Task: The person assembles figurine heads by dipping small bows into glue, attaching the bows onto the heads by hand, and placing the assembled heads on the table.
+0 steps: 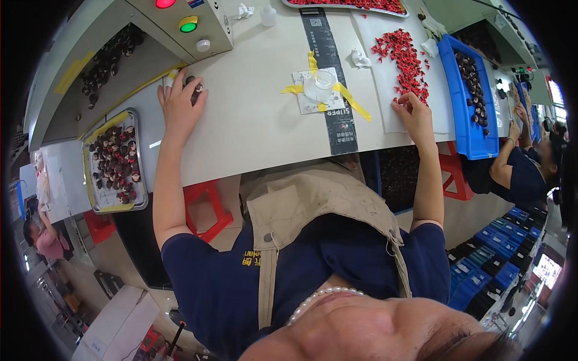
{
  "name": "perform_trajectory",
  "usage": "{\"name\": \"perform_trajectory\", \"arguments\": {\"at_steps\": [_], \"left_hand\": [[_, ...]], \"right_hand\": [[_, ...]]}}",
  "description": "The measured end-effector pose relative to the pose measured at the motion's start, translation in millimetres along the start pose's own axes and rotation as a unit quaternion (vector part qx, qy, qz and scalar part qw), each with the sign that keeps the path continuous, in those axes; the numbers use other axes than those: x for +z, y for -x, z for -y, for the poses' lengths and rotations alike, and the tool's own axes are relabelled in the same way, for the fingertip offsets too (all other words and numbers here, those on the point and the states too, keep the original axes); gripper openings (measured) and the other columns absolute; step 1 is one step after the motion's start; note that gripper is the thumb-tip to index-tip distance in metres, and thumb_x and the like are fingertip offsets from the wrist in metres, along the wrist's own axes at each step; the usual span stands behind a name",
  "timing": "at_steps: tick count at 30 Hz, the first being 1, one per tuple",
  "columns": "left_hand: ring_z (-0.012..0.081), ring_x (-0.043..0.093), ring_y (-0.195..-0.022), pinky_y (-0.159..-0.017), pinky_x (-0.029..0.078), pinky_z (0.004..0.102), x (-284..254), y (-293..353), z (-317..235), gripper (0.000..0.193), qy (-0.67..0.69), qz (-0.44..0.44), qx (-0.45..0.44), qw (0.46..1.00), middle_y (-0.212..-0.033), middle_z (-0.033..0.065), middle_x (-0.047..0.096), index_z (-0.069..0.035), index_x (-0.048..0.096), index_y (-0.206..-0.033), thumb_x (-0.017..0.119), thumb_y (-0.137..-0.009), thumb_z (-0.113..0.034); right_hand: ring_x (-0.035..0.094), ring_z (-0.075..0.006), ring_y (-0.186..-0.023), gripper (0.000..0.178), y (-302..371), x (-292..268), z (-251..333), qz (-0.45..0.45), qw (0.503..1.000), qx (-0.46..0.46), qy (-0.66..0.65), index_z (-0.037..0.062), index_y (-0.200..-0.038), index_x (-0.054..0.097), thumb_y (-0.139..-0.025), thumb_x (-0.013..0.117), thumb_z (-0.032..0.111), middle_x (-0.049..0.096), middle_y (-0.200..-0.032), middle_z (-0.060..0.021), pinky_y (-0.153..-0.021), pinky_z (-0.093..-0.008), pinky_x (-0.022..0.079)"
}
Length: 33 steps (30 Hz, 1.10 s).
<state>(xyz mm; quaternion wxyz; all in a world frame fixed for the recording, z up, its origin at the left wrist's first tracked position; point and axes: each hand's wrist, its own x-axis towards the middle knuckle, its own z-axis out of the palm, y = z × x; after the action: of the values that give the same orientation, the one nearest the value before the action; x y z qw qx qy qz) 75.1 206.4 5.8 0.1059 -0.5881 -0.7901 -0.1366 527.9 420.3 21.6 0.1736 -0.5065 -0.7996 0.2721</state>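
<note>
On the left of the white table, my left hand (183, 103) is closed loosely around a dark round part (194, 85), which shows between thumb and fingers. My right hand (415, 119) is at the near end of a spread of small red pieces (404, 63) on a white sheet. Its thumb and forefinger are pinched together by a red piece at their tips. Between the hands, a clear round dish (320, 85) sits on a square plate (304, 107) fixed down with yellow tape (360, 109).
A metal tray (142, 191) of dark round parts with red bits stands at the left, below a machine (208, 24) with lit buttons. At the right is a blue bin (472, 143) of dark parts. Another tray (361, 8) of red pieces lies at the back. Co-workers sit on both sides.
</note>
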Motion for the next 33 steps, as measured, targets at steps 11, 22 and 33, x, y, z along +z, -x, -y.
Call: {"name": "perform_trajectory", "arguments": {"at_steps": [11,22,33], "left_hand": [[0.0106,0.053,-0.097,-0.074,0.047,0.0239,-17.5,9.1,-84.3,0.033,0.657,-0.059,-0.159,0.735,-0.116,0.0046,0.056,-0.006,0.054,-0.12,0.058,-0.087,-0.005],[0.0092,0.06,-0.093,-0.076,0.052,0.0194,-3.8,49.4,-166.2,0.032,0.888,0.078,-0.224,0.394,-0.115,0.0105,0.059,-0.006,0.052,-0.123,0.054,-0.091,-0.005],[0.0123,0.06,-0.096,-0.081,0.054,0.0221,12.5,53.5,-178.7,0.036,0.895,0.138,-0.235,0.352,-0.12,0.0155,0.056,-0.003,0.047,-0.127,0.054,-0.091,-0.006]], "right_hand": [[0.055,-0.0101,-0.064,0.011,14.4,4.5,-7.5,-0.058,0.996,-0.028,-0.064,-0.0014,-0.087,0.058,-0.081,0.063,0.006,0.06,-0.07,-0.0061,-0.063,-0.0247,0.046],[0.061,-0.0096,-0.081,0.012,21.2,20.8,12.5,-0.05,0.955,-0.016,-0.291,-0.0022,-0.097,0.061,-0.086,0.062,0.002,0.066,-0.088,-0.0065,-0.074,-0.0216,0.049],[0.049,-0.0063,-0.075,0.008,-6.6,34.2,83.4,0.016,0.974,-0.126,-0.186,0.0012,-0.091,0.061,-0.086,0.062,0.008,0.059,-0.085,0.0,-0.067,-0.021,0.039]]}}
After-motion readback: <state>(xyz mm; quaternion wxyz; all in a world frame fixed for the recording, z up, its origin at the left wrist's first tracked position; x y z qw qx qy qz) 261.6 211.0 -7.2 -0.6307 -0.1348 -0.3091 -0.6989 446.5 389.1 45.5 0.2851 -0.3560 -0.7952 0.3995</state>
